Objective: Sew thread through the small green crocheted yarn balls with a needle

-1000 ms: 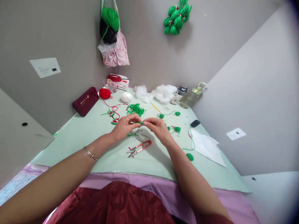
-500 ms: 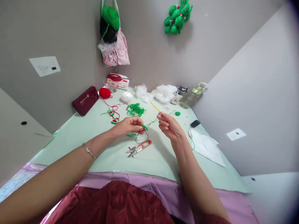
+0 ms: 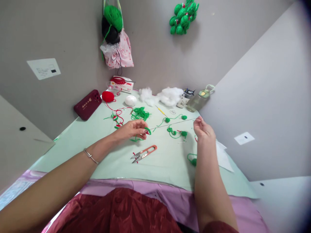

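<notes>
Between the thumb and fingers of my left hand (image 3: 134, 129) is a small green and red crocheted piece (image 3: 148, 131). A thin dark thread (image 3: 173, 123) runs taut from this piece across to my right hand (image 3: 204, 128). The fingertips of my right hand are pinched at the thread's far end; whether a needle is in them I cannot tell. Below my left hand lie orange-handled thread snips (image 3: 145, 153). Under the thread, between my hands, are small green crocheted balls (image 3: 184, 134) with yarn tails. A yellow-handled crochet hook (image 3: 161, 111) rests farther back.
A tangle of green yarn (image 3: 141, 114), a red yarn ball (image 3: 108, 96), a white yarn ball (image 3: 130, 100) and white stuffing (image 3: 170, 96) lie behind. A water bottle (image 3: 200, 100) stands back right, a dark red phone (image 3: 87, 105) back left. White paper (image 3: 224, 158) lies right.
My right hand has moved right, away from my left hand, and the loose loop of dark thread is now drawn straight. Green balls that it covered now show.
</notes>
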A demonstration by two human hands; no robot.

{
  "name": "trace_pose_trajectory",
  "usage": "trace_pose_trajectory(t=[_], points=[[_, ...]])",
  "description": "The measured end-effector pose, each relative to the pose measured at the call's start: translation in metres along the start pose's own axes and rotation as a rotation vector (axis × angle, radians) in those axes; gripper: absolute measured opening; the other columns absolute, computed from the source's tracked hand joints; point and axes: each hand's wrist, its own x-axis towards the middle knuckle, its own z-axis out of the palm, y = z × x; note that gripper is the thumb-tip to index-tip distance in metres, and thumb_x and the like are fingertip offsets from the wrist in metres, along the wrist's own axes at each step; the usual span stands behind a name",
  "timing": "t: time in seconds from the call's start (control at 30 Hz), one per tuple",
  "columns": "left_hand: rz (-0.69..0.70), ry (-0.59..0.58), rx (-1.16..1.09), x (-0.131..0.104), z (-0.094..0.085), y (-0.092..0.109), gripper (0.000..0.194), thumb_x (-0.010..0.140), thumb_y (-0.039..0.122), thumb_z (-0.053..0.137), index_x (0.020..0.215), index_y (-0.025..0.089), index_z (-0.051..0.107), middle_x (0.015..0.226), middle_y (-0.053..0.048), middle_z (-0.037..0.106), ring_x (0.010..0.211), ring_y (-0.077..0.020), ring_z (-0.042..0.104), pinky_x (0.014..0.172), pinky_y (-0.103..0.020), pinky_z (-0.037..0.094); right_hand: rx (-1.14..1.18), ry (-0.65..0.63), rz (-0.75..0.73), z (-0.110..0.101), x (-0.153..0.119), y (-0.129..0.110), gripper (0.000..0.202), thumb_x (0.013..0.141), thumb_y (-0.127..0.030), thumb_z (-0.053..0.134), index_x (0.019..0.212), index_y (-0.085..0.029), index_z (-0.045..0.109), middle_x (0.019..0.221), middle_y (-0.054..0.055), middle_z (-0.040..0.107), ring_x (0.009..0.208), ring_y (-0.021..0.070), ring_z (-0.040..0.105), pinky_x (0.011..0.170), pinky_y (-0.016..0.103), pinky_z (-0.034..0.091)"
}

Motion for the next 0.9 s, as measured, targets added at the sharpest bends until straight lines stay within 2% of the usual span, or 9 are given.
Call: trace_pose_trajectory(t=[0.13, 0.23, 0.3, 0.4, 0.47, 0.57, 0.67, 0.77, 0.9], points=[[0.008, -0.028, 0.01, 0.002, -0.002, -0.002, 0.027, 0.074, 0.033, 0.084, 0.088, 0.018, 0.067, 0.079, -0.001, 0.07, 0.074, -0.0157, 0.07, 0.078, -0.033, 0.058, -0.05, 0.22, 0.022, -0.017, 0.006, -0.003, 0.033, 0.098, -0.039, 0.061, 0.128, -0.023, 0.062, 0.132, 0.01, 0.061, 0.112, 0.0222, 0.063, 0.093, 0.042, 0.057], [0.009, -0.011, 0.021, 0.003, -0.002, -0.003, 0.029, 0.073, 0.035, 0.085, 0.088, 0.018, 0.067, 0.08, -0.001, 0.071, 0.075, -0.0164, 0.071, 0.078, -0.032, 0.058, -0.058, 0.281, -0.019, -0.017, 0.001, -0.009, 0.039, 0.097, -0.042, 0.061, 0.13, -0.02, 0.06, 0.13, 0.011, 0.062, 0.111, 0.0237, 0.063, 0.089, 0.045, 0.059], [0.035, 0.024, 0.05, 0.004, -0.002, -0.003, 0.028, 0.073, 0.036, 0.083, 0.088, 0.018, 0.067, 0.08, -0.001, 0.07, 0.072, -0.0149, 0.07, 0.074, -0.03, 0.057, -0.044, 0.263, -0.036, -0.009, -0.005, -0.013, 0.027, 0.097, -0.038, 0.061, 0.118, -0.021, 0.063, 0.115, 0.008, 0.066, 0.096, 0.0187, 0.065, 0.078, 0.037, 0.06], [0.083, 0.075, 0.119, 0.003, -0.004, -0.003, 0.026, 0.078, 0.038, 0.079, 0.093, 0.02, 0.068, 0.071, 0.002, 0.066, 0.062, -0.0119, 0.065, 0.065, -0.027, 0.054, -0.014, 0.163, -0.017, 0.016, -0.02, -0.017, 0.005, 0.093, -0.028, 0.066, 0.092, -0.024, 0.063, 0.078, -0.001, 0.059, 0.064, 0.0092, 0.054, 0.056, 0.021, 0.048], [0.084, 0.088, 0.126, 0.003, -0.005, -0.002, 0.027, 0.08, 0.04, 0.076, 0.097, 0.021, 0.067, 0.067, 0.003, 0.064, 0.057, -0.0114, 0.063, 0.062, -0.027, 0.053, -0.008, 0.062, 0.015, 0.039, -0.035, -0.019, 0.011, 0.086, -0.029, 0.072, 0.091, -0.023, 0.065, 0.069, -0.004, 0.053, 0.054, 0.0064, 0.045, 0.049, 0.02, 0.039], [0.076, 0.096, 0.084, 0.003, -0.004, -0.001, 0.031, 0.079, 0.042, 0.078, 0.098, 0.02, 0.067, 0.077, 0.0, 0.069, 0.064, -0.0132, 0.067, 0.069, -0.031, 0.057, -0.075, -0.157, 0.025, 0.076, -0.064, -0.019, 0.024, 0.075, -0.034, 0.079, 0.092, -0.021, 0.069, 0.064, -0.005, 0.053, 0.051, 0.0051, 0.04, 0.046, 0.02, 0.032], [0.089, 0.129, 0.054, 0.002, -0.002, 0.0, 0.031, 0.078, 0.043, 0.079, 0.096, 0.02, 0.069, 0.086, -0.002, 0.072, 0.077, -0.0163, 0.07, 0.081, -0.036, 0.058, -0.269, -0.352, 0.012, 0.104, -0.094, -0.02, 0.022, 0.075, -0.037, 0.077, 0.086, -0.019, 0.072, 0.06, -0.004, 0.054, 0.051, 0.0068, 0.041, 0.047, 0.022, 0.033], [0.089, 0.163, 0.034, 0.002, -0.001, 0.0, 0.03, 0.079, 0.044, 0.078, 0.093, 0.019, 0.069, 0.089, -0.002, 0.071, 0.08, -0.0176, 0.072, 0.088, -0.039, 0.056, -0.434, -0.493, -0.028, 0.12, -0.119, -0.021, 0.019, 0.077, -0.037, 0.076, 0.082, -0.019, 0.074, 0.069, -0.001, 0.063, 0.057, 0.0091, 0.048, 0.052, 0.025, 0.04], [0.101, 0.167, 0.026, 0.003, -0.003, -0.001, 0.029, 0.076, 0.04, 0.082, 0.088, 0.017, 0.068, 0.086, -0.002, 0.071, 0.081, -0.0179, 0.072, 0.09, -0.038, 0.054, -0.432, -0.613, 0.019, 0.13, -0.136, -0.016, 0.021, 0.079, -0.039, 0.075, 0.082, -0.018, 0.074, 0.073, 0.001, 0.066, 0.059, 0.0101, 0.053, 0.055, 0.025, 0.044]])
